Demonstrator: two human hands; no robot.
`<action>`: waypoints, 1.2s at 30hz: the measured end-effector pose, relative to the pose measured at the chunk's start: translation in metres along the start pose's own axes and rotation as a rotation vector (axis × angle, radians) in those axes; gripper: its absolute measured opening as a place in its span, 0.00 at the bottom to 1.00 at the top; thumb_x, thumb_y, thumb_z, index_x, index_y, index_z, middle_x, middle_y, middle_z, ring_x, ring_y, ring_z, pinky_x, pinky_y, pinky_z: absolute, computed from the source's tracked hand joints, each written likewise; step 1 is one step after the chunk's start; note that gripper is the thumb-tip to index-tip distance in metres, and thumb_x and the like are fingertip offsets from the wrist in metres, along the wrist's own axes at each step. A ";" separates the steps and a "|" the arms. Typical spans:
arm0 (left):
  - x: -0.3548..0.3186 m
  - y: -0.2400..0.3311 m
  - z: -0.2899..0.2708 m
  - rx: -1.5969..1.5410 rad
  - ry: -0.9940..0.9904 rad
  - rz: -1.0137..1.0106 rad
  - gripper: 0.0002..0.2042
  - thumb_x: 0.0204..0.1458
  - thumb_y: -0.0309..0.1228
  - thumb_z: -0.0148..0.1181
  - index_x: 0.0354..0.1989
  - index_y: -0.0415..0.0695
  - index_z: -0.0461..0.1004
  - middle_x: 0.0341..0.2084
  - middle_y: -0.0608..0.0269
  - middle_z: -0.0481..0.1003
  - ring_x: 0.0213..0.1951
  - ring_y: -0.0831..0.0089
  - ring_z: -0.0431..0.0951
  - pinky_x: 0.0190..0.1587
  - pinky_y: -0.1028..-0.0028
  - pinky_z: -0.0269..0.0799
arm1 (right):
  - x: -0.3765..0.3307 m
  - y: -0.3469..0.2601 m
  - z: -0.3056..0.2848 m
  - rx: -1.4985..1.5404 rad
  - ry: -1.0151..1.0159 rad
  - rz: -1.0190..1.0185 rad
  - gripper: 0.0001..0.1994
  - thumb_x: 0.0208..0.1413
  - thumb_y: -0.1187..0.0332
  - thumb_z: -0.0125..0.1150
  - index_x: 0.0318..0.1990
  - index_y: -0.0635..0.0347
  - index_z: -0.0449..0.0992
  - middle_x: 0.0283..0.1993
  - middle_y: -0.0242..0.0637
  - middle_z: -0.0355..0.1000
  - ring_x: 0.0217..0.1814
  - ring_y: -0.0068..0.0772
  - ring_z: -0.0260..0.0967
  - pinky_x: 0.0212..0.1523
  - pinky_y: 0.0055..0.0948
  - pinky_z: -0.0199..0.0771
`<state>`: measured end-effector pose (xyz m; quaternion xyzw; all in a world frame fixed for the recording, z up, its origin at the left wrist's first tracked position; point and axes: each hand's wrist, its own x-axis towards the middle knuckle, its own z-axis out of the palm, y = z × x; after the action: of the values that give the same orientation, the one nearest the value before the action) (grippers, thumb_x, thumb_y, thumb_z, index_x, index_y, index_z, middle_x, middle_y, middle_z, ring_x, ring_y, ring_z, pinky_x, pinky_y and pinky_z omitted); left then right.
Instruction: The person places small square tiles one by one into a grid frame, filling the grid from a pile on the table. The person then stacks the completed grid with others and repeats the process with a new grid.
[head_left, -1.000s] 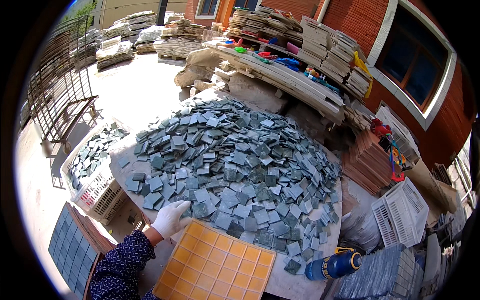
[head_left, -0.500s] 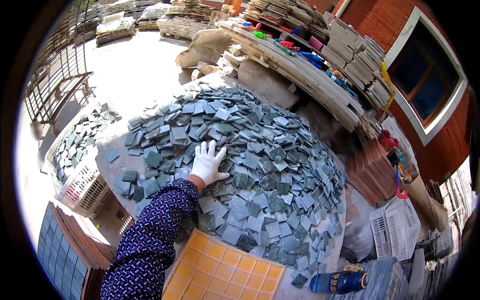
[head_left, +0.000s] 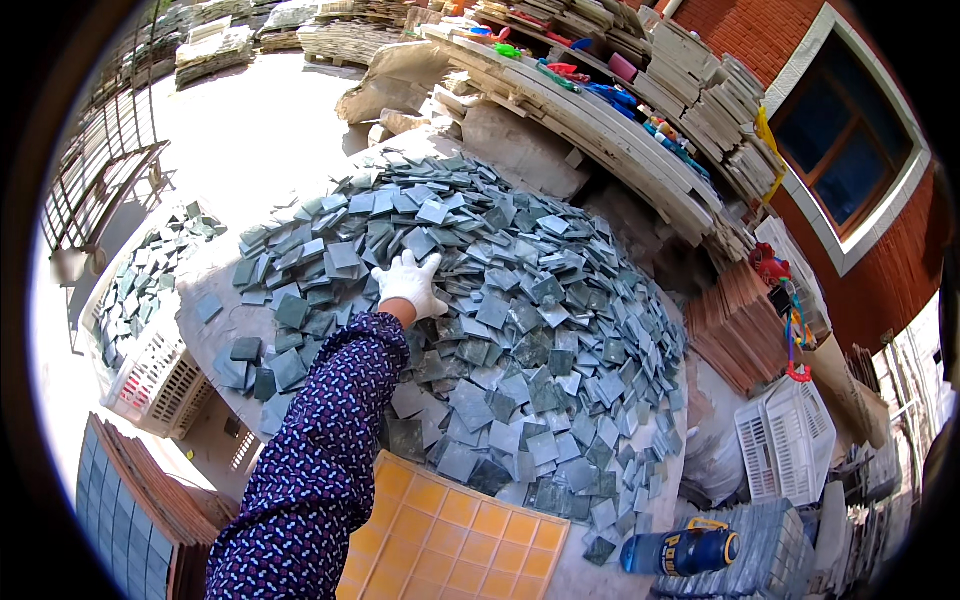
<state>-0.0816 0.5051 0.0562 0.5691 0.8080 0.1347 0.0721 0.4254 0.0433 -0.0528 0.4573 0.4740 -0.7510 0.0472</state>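
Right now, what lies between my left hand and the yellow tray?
In the head view, loose grey tiles lie between your left hand and the yellow tray; your patterned sleeve passes along the left of this stretch.

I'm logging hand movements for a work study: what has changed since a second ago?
The gloved left hand has moved forward, from near the yellow grid tray's far left corner to the heap of tiles, fingers now spread. No tile is visibly picked up or let go. The tray and blue bottle stayed put.
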 end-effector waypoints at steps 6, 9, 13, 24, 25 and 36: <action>-0.016 -0.019 0.004 -0.044 0.104 0.147 0.38 0.35 0.49 0.68 0.61 0.63 0.64 0.51 0.56 0.67 0.54 0.58 0.67 0.55 0.52 0.57 | 0.008 -0.009 -0.001 -0.104 -0.001 -0.018 0.21 0.54 0.60 0.60 0.52 0.64 0.74 0.53 0.45 0.73 0.55 0.37 0.70 0.57 0.32 0.68; -0.027 -0.034 0.014 0.014 0.171 0.258 0.37 0.38 0.48 0.67 0.62 0.60 0.63 0.56 0.56 0.64 0.58 0.60 0.64 0.57 0.50 0.56 | 0.016 -0.014 -0.002 -0.072 -0.033 -0.013 0.22 0.54 0.59 0.60 0.53 0.63 0.73 0.54 0.45 0.73 0.56 0.38 0.70 0.58 0.32 0.67; -0.056 -0.028 0.012 0.107 0.097 0.455 0.41 0.42 0.58 0.62 0.65 0.57 0.59 0.64 0.52 0.55 0.65 0.55 0.54 0.62 0.43 0.49 | 0.011 -0.048 0.000 -0.117 -0.025 0.109 0.23 0.55 0.57 0.58 0.53 0.62 0.73 0.52 0.45 0.74 0.54 0.38 0.71 0.55 0.34 0.68; -0.008 -0.087 0.038 -0.424 0.349 -0.100 0.30 0.52 0.51 0.56 0.59 0.45 0.65 0.46 0.48 0.70 0.49 0.51 0.71 0.51 0.60 0.68 | 0.114 -0.330 -0.134 -0.659 0.653 -0.380 0.28 0.52 0.54 0.64 0.55 0.66 0.68 0.52 0.49 0.72 0.52 0.42 0.72 0.49 0.32 0.73; -0.011 -0.083 0.046 -0.429 0.390 -0.066 0.29 0.52 0.50 0.56 0.58 0.45 0.66 0.46 0.49 0.70 0.49 0.51 0.71 0.52 0.60 0.67 | 0.142 -0.347 -0.151 -0.674 0.785 -0.504 0.29 0.51 0.57 0.65 0.56 0.65 0.66 0.56 0.50 0.68 0.56 0.44 0.69 0.53 0.33 0.70; -0.018 -0.083 0.043 -0.595 0.296 -0.073 0.30 0.51 0.49 0.57 0.59 0.45 0.65 0.44 0.47 0.76 0.46 0.52 0.75 0.49 0.63 0.69 | 0.297 -0.466 -0.209 -0.882 1.381 -0.366 0.36 0.46 0.37 0.59 0.60 0.46 0.66 0.67 0.51 0.50 0.62 0.53 0.61 0.58 0.43 0.65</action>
<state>-0.1390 0.4678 -0.0103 0.4680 0.7549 0.4430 0.1219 0.1534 0.5633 0.0141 0.6700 0.7131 -0.0438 -0.2016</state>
